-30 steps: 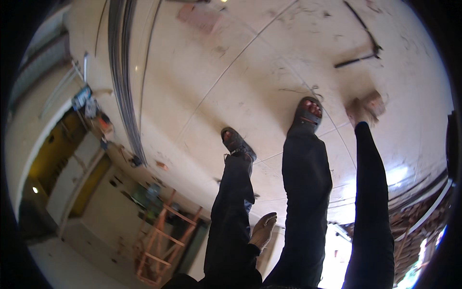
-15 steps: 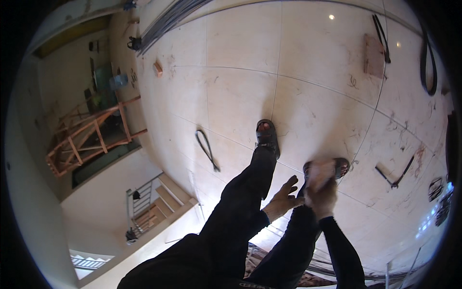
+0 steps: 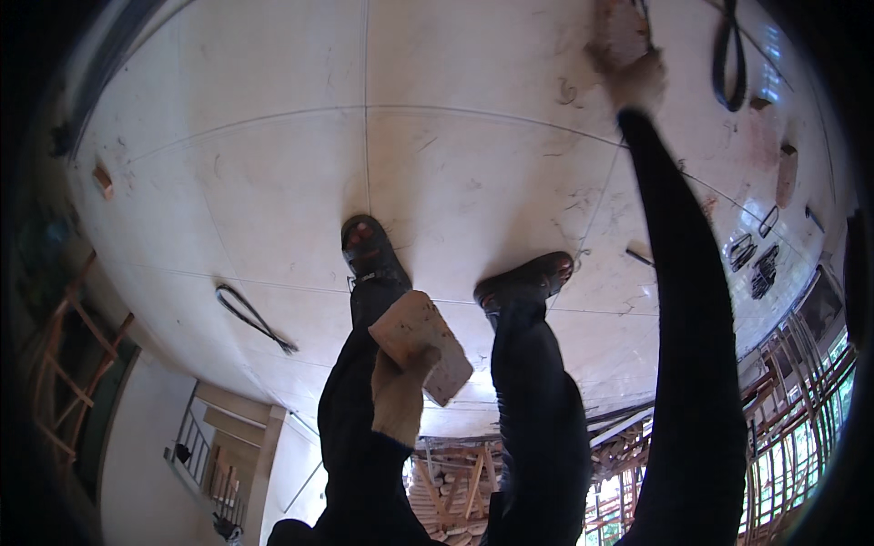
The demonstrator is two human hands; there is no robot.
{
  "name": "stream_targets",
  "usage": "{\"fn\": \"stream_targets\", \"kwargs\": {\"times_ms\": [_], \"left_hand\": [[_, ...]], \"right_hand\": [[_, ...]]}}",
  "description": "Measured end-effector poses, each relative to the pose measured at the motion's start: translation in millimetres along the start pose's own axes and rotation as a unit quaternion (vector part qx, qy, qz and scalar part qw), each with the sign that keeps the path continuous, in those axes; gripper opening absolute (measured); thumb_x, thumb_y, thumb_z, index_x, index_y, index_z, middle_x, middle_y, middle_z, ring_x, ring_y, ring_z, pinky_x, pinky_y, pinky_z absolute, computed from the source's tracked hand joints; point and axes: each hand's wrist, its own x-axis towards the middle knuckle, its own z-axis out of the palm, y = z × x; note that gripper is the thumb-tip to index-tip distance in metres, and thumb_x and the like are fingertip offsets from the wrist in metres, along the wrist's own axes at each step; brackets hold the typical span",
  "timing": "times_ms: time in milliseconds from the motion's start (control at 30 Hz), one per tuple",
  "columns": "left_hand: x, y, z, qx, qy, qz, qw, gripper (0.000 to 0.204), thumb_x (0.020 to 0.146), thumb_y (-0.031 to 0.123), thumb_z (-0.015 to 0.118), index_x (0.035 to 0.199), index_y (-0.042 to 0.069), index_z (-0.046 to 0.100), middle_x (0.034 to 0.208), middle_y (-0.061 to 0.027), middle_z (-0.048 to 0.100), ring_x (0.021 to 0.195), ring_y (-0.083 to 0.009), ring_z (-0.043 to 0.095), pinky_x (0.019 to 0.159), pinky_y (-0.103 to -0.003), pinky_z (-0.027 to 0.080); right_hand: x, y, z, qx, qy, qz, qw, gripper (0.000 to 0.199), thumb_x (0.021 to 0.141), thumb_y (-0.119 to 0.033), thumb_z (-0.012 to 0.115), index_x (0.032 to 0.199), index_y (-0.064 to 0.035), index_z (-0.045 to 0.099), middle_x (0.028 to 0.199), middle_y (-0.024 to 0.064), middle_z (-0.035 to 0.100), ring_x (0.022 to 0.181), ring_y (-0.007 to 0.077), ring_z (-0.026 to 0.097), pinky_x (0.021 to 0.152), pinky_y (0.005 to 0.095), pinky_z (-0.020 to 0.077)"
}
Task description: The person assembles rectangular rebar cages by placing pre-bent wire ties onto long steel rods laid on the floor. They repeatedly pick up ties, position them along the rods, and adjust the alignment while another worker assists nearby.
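Left hand [image 3: 398, 400], in a tan glove, low in view over the left leg: grasping a pale brick [image 3: 443, 364], fingers bent over its lower face. Brick held tilted, well above the floor, its long side slanting down to the right.

Right arm [image 3: 685, 300], dark-sleeved, stretched far forward. Right hand [image 3: 635, 82] at the upper edge, blurred, at the near end of a reddish brick [image 3: 625, 32]; cannot tell whether the fingers have closed on it. Black strap just beside that brick, partly cut off.

Between the arms, the feet: left sandal [image 3: 369, 247] and right sandal [image 3: 533, 276], both dark, on pale floor tiles [image 3: 273, 173] marked with scuffs and scraps.

Farther out: a dark cord loop [image 3: 238, 305] left of the left foot; a small brick piece [image 3: 103, 182] near the left rim; a longer black loop [image 3: 719, 68] right of the right hand; dark wire bundles [image 3: 765, 271] at right.
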Motion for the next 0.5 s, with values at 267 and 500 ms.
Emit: {"fn": "stream_targets", "kwargs": {"times_ms": [267, 500], "left_hand": [[4, 43, -11, -0.078, -0.035, -0.027, 0.996, 0.064, 0.085, -0.004, 0.080, 0.141, -0.001, 0.048, 0.134, -0.0130, 0.063, 0.124, -0.0241, 0.064, 0.108, -0.041, 0.053], [26, 48, -21, -0.118, -0.014, -0.012, 0.993, 0.061, 0.086, -0.001, 0.080, 0.139, 0.001, 0.052, 0.129, -0.0125, 0.065, 0.122, -0.0247, 0.064, 0.106, -0.041, 0.052]], "right_hand": [[-3, -103, 2, -0.070, -0.257, -0.011, 0.964, 0.082, 0.074, -0.054, 0.086, 0.127, 0.0026, 0.060, 0.118, 0.0137, 0.071, 0.105, 0.0301, 0.073, 0.094, 0.0433, 0.0598], [-171, -264, -9, 0.088, -0.273, 0.161, 0.944, 0.071, 0.065, -0.036, 0.092, 0.115, 0.0069, 0.065, 0.121, 0.0268, 0.068, 0.113, 0.0376, 0.069, 0.098, 0.0437, 0.0600]]}}
